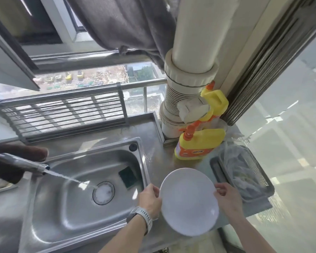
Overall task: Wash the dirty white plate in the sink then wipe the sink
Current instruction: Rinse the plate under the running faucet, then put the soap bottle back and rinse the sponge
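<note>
From the head camera, looking down, a person holds a white plate (188,201) with both hands. The left hand (150,201) grips the plate's left edge, with the thumb on top of the rim. The right hand (228,198) grips the right edge, fingers curled over the rim. A watch (144,216) sits on the left wrist.

The plate is not in the sink (66,207) yet. It is up in the air, over the counter (157,152) just to the right of the sink, and it tips toward the camera. Its face looks clean from here, but it is hard to tell.

The tap (24,164) is on the far left. Water (69,178) shoots from it in a slanted line and lands on the drain (103,193) in the middle of the sink. A green sponge (128,177) leans on the sink's right wall, close to the left hand.

So the water is to the left of the plate. I think the plate must go left and down to get under it. The left hand is the one nearer the sink and the sponge.

On the counter behind the plate stand two yellow soap bottles (201,143). To the right is a metal basket (244,172) with a plastic bag inside. A big white pipe (190,70) goes up behind the bottles.
</note>
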